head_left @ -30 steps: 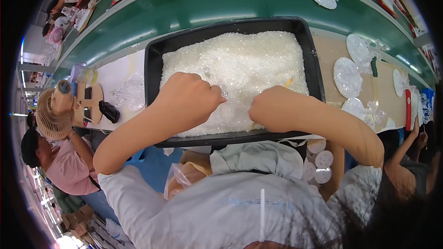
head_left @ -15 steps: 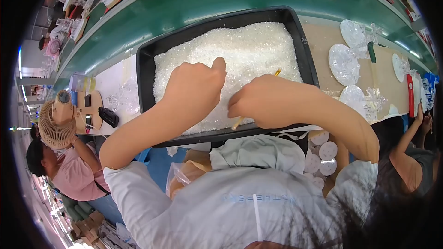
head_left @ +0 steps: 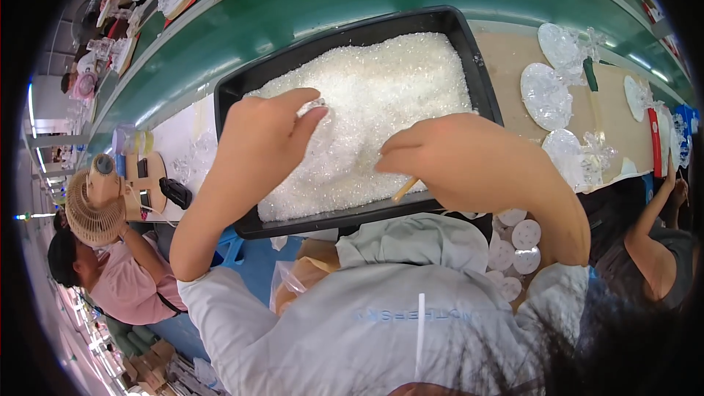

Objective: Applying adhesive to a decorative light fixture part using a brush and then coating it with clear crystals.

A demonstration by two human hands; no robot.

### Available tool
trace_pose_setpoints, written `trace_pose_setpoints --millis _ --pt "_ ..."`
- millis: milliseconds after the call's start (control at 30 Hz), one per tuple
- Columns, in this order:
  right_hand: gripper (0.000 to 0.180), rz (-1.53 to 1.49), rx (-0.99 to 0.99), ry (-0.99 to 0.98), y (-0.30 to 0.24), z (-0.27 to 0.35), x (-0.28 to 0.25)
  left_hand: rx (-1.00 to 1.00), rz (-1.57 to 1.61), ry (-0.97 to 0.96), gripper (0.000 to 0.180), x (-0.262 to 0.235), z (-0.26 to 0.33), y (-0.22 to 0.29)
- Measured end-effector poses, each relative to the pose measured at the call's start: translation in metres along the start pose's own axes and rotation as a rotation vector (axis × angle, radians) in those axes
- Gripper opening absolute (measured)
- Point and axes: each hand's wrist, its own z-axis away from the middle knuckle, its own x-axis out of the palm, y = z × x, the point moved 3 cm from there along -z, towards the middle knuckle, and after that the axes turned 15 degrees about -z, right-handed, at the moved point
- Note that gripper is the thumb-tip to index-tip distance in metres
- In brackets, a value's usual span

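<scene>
A black tray (head_left: 480, 77) filled with white, glittering granules (head_left: 367, 139) lies in front of me. Over its left part my left hand (head_left: 265, 139) pinches a small clear piece (head_left: 317, 105) between thumb and fingers; most of that piece is hidden. My right hand (head_left: 458, 152) is curled above the tray's right front part, palm down. A thin, pale wooden stick (head_left: 405, 189) pokes out beneath it toward the front rim; the rest lies hidden under the hand.
Clear disc-shaped pieces (head_left: 546, 95) and a green-handled tool (head_left: 590, 73) lie on the right. To the left are clear plastic parts (head_left: 192, 161), a black object (head_left: 176, 193) and a fan (head_left: 95, 202). Co-workers sit on both sides. White discs (head_left: 513, 253) stand below the table.
My left hand has moved left and turned, so its thumb and fingers now show with a clear piece. My right hand has shifted slightly right with the stick.
</scene>
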Motion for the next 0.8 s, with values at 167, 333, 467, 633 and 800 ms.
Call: trace_pose_setpoints --millis 167,333,467,633,800 --pt "0.041 -0.029 0.105 0.485 0.001 0.018 0.002 -0.09 0.104 0.111 0.026 -0.024 0.013 0.0" --pt "0.039 -0.334 -0.017 0.732 0.004 0.007 0.0 0.189 -0.188 0.392 0.039 -0.017 0.03 0.018" --pt "0.041 -0.422 -0.04 0.754 0.01 0.005 -0.005 0.319 -0.205 0.484 0.052 -0.008 0.039 0.032" --pt "0.04 -0.388 0.187 0.648 0.03 0.009 -0.006 0.304 -0.13 0.441 0.04 0.001 0.043 0.03" --pt "0.045 -0.521 0.169 0.648 0.024 -0.009 -0.014 0.509 -0.352 0.584 0.034 0.013 0.053 0.026"
